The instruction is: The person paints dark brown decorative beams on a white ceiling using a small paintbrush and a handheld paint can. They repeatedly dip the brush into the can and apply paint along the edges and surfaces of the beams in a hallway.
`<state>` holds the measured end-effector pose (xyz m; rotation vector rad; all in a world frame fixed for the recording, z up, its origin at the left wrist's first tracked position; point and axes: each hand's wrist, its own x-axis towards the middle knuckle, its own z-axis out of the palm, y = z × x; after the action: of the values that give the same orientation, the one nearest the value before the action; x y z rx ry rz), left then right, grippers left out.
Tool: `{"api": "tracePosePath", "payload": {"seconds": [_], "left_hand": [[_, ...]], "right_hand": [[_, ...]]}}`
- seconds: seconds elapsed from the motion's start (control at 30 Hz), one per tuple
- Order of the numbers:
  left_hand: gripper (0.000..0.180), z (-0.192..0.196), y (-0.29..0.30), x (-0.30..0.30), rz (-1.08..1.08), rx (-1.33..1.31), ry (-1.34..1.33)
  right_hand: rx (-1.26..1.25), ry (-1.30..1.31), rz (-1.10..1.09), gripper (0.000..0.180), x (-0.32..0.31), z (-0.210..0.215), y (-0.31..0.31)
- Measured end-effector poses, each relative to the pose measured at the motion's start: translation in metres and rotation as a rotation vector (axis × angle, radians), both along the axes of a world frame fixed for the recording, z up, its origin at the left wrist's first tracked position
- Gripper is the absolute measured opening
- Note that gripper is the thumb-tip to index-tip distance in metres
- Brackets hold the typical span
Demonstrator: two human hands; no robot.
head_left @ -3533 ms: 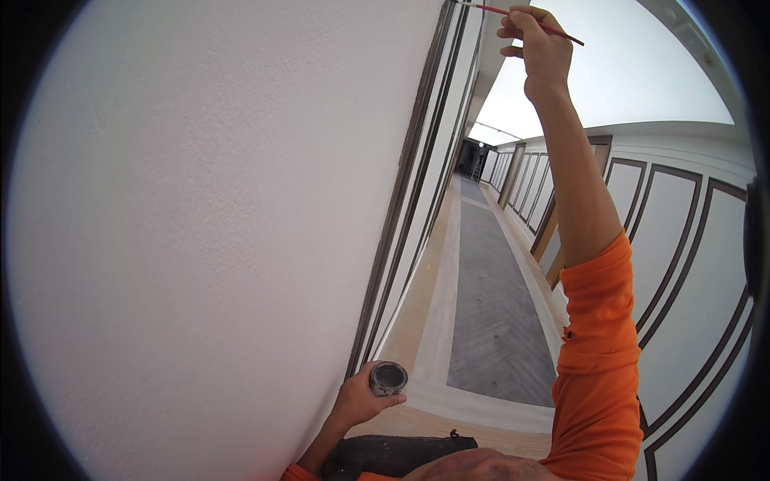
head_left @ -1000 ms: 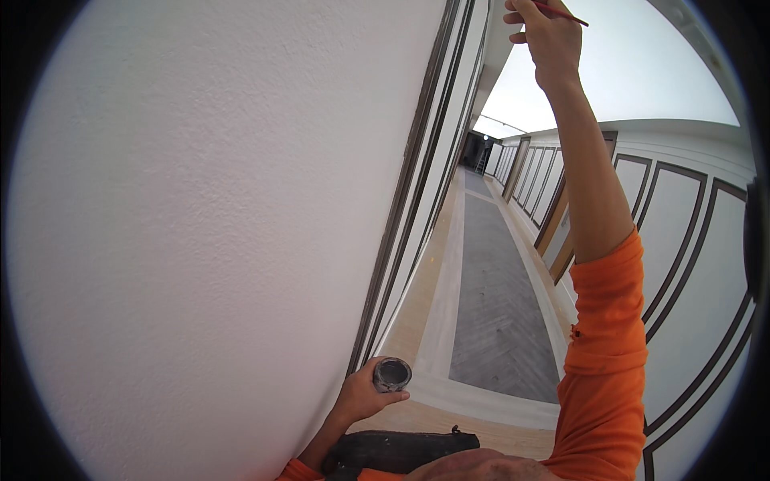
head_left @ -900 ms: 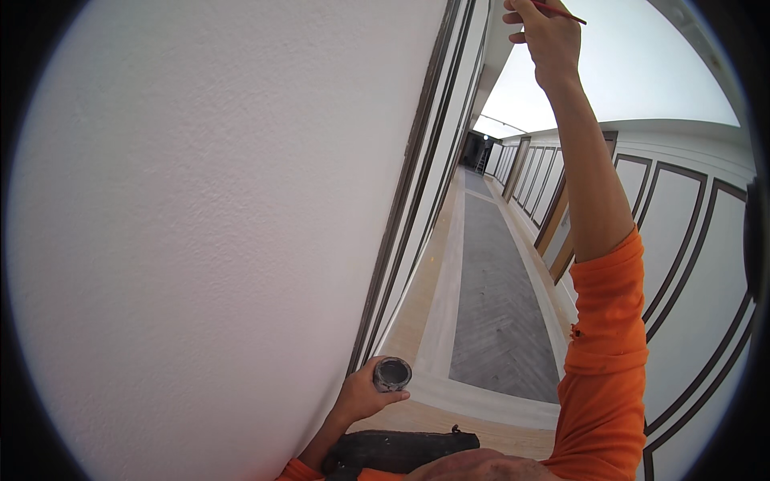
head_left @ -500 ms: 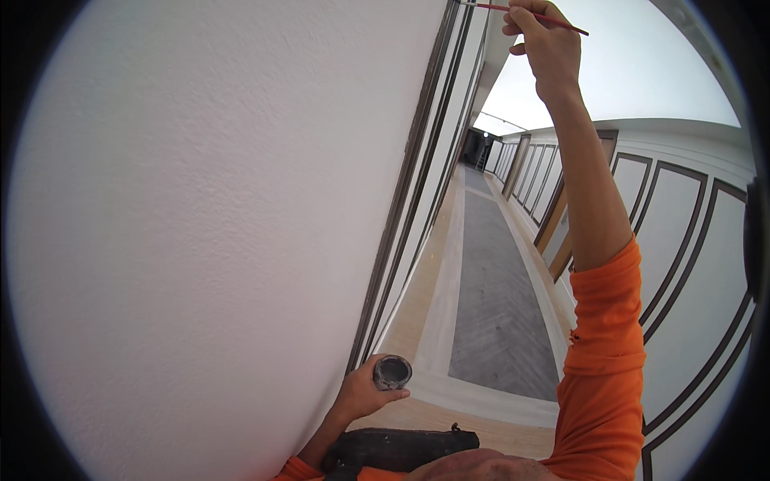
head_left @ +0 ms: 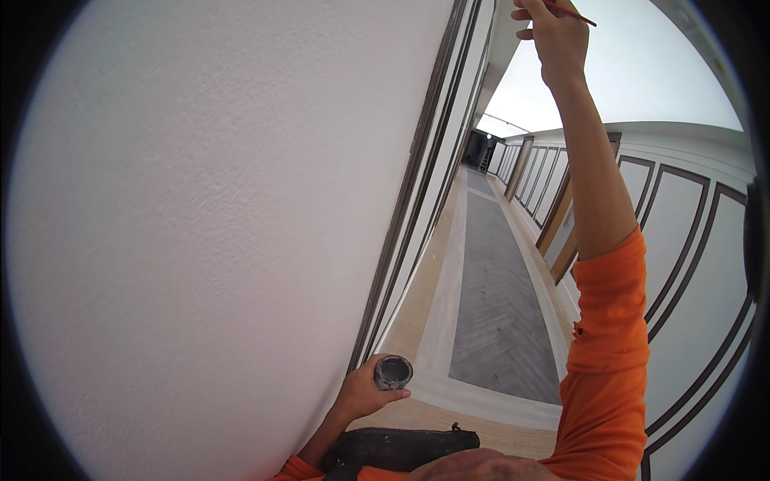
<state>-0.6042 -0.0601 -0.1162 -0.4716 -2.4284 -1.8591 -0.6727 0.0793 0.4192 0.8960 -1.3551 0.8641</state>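
Note:
High at the top edge, my right hand [head_left: 561, 38] pinches a thin red-handled paintbrush [head_left: 579, 15]. Its bristle end lies beyond the top of the view. The raised arm is beside the dark moulding strips [head_left: 405, 192] that run up the edge of the white wall [head_left: 216, 224]. Low down, my left hand [head_left: 365, 393] wraps round a small open can [head_left: 394, 373] with dark grey paint in it, held upright near the foot of those strips.
A long corridor stretches away to the right, with a grey herringbone floor [head_left: 501, 305] bordered in pale bands. Dark-framed white panels [head_left: 678, 232] and doorways line its far side under a bright ceiling [head_left: 634, 72]. A black bag [head_left: 405, 447] hangs at my waist.
My right hand has risen slightly and shifted a little right, taking the brush's bristle end out of view. The left hand and can have barely moved.

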Motion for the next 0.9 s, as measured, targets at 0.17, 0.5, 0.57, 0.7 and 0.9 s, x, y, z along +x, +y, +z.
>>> {"api": "tracePosePath", "payload": {"seconds": [0.17,0.5,0.57,0.7,0.9], "left_hand": [[0.082,-0.003,0.0,-0.001,0.006,0.007,0.035],[0.085,-0.005,0.0,-0.003,0.001,-0.016,0.051],[0.084,-0.005,0.0,-0.003,-0.005,-0.011,0.033],[0.081,-0.007,0.001,-0.004,0.001,-0.01,0.017],[0.08,-0.009,0.0,-0.005,-0.004,-0.003,0.029]], "right_hand": [[-0.02,-0.032,0.001,0.018,-0.007,0.001,-0.001],[0.061,-0.094,0.027,0.009,-0.005,-0.025,0.008],[0.071,-0.089,0.045,0.009,-0.006,-0.027,0.012],[0.077,-0.03,0.049,0.009,-0.003,-0.027,0.011],[0.115,-0.053,-0.107,0.01,0.006,-0.026,0.008]]}}
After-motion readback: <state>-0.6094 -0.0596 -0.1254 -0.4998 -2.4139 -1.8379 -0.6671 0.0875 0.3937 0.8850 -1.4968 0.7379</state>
